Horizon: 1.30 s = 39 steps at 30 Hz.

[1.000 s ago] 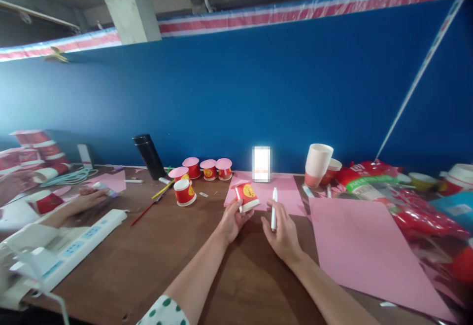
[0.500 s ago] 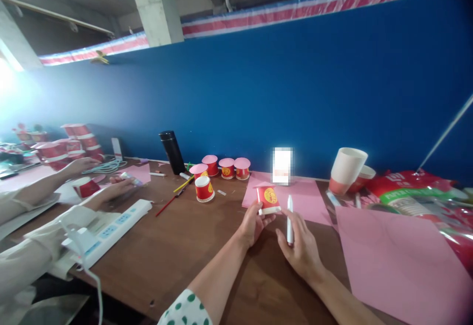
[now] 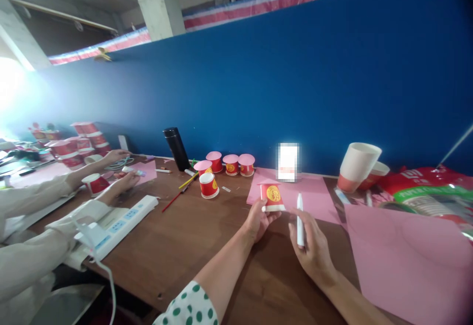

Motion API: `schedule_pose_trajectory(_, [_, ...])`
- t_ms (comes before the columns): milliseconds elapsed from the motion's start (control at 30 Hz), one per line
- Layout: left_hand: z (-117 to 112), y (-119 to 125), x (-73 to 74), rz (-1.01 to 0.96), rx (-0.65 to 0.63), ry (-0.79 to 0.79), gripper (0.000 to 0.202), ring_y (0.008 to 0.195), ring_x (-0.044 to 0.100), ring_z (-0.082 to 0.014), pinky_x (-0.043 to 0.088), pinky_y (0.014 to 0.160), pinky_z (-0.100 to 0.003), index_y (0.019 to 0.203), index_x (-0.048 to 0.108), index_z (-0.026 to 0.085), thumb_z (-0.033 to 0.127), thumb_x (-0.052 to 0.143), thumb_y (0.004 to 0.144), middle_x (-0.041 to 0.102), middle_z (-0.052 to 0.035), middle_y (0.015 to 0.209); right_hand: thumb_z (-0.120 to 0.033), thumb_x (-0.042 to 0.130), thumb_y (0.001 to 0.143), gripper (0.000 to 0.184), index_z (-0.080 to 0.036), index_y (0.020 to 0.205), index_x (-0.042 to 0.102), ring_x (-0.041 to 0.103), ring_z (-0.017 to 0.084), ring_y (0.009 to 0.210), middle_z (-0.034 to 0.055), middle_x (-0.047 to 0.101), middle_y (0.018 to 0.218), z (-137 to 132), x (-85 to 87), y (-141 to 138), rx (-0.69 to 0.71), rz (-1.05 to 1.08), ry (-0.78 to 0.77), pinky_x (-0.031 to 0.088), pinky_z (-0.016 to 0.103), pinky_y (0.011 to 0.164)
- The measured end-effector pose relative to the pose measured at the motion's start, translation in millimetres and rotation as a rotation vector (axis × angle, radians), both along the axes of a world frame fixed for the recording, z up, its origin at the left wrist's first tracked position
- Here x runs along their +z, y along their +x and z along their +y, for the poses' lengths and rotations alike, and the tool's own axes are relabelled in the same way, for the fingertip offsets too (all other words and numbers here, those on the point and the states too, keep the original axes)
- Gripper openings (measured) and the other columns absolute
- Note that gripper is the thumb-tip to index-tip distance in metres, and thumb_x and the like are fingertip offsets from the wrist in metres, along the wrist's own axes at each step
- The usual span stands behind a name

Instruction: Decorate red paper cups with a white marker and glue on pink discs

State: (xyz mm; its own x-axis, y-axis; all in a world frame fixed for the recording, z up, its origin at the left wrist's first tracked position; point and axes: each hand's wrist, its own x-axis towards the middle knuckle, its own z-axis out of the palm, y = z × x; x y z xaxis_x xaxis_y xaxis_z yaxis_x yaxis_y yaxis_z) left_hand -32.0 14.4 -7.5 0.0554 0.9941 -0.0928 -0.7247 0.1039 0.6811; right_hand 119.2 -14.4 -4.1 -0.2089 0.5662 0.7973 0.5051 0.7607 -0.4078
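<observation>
A worker's left hand point(image 3: 257, 220) is closed around a red cup point(image 3: 272, 199), held upside down above the worktop point(image 3: 177, 251) near the middle of the scene, while the right hand point(image 3: 313, 248) grips a white pen point(image 3: 300, 226), its tip upward and apart from the cup. Farther left, four capped cups point(image 3: 247, 170) carry pink discs point(image 3: 230, 158) and look finished in that respect. Just nearer, a bare cup point(image 3: 209, 188) shows a plain white top and appears to be left to do. Whether the cup in hand has its disc is hard to tell against the far pink sheet point(image 3: 312, 194); its own work looks unfinished. A larger pink sheet point(image 3: 402, 261) lies at right, near a pair of white cups point(image 3: 360, 162). At far left, a co-worker's hand point(image 3: 126, 182) rests by another red cup point(image 3: 95, 185).
</observation>
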Motion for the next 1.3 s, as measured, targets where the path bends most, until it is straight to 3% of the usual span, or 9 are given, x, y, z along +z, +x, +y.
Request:
schedule_pose_trajectory(167, [2, 1, 0.0, -0.018, 0.032, -0.068, 0.029, 0.085, 0.063, -0.0211, 0.047, 0.086, -0.039, 0.1, 0.057, 0.01, 0.03, 0.055, 0.079, 0.066, -0.0121, 0.093, -0.013, 0.045, 0.088, 0.03, -0.018, 0.117, 0.051, 0.061, 0.021, 0.093, 0.0105, 0.061, 0.102, -5, 2.8, 3, 0.052, 0.138, -0.009, 0.052, 0.037, 0.081])
schedule_pose_trajectory(333, [2, 2, 5.4, -0.016, 0.046, -0.074, 0.039, 0.083, 0.063, -0.0208, 0.048, 0.084, -0.04, 0.108, 0.055, 0.013, 0.041, 0.053, 0.081, 0.067, -0.0118, 0.096, -0.017, 0.043, 0.09, 0.027, -0.018, 0.115, 0.055, 0.062, 0.021, 0.089, 0.0105, 0.063, 0.098, -12, 10.6, 8, 0.105, 0.233, -0.053, 0.053, 0.037, 0.077])
schedule_pose_trajectory(467, [0, 3, 9.3, -0.003, 0.046, -0.062, 0.038, 0.085, 0.064, -0.0213, 0.049, 0.081, -0.039, 0.111, 0.054, 0.018, 0.043, 0.05, 0.083, 0.067, -0.0099, 0.099, -0.019, 0.043, 0.091, 0.026, -0.019, 0.113, 0.056, 0.063, 0.023, 0.09, 0.0111, 0.064, 0.1, -15, 14.2, 9, 0.11, 0.232, -0.052, 0.053, 0.038, 0.077])
schedule_pose_trajectory(600, [0, 4, 9.0, 0.045, 0.038, -0.062, 0.032, 0.088, 0.064, -0.0208, 0.049, 0.082, -0.035, 0.106, 0.057, 0.016, 0.039, 0.048, 0.086, 0.068, -0.0099, 0.098, -0.015, 0.046, 0.089, 0.023, -0.019, 0.11, 0.055, 0.062, 0.02, 0.088, 0.0091, 0.064, 0.098, -15, 10.9, 7, 0.131, 0.239, -0.066, 0.053, 0.035, 0.076])
schedule_pose_trajectory(800, [1, 5, 2.8, 0.103, -0.014, 0.045, 0.025, 0.092, 0.063, -0.0198, 0.047, 0.084, -0.033, 0.093, 0.06, 0.015, 0.036, 0.058, 0.08, 0.068, -0.0078, 0.094, -0.013, 0.045, 0.089, 0.016, -0.02, 0.1, 0.054, 0.061, 0.018, 0.081, 0.0078, 0.063, 0.092, -15, 6.9, 6, 0.147, 0.221, -0.142, 0.051, 0.033, 0.072])
schedule_pose_trajectory(1300, [-3, 6, 2.6, 0.181, 0.007, 0.087, 0.026, 0.074, 0.061, -0.0126, 0.045, 0.072, -0.024, 0.09, 0.062, 0.017, 0.035, 0.068, 0.072, 0.066, -0.0022, 0.081, -0.016, 0.046, 0.089, 0.011, -0.019, 0.099, 0.051, 0.061, 0.019, 0.081, 0.0082, 0.062, 0.089, -13, 7.8, 6, 0.178, 0.153, -0.032, 0.051, 0.035, 0.069])
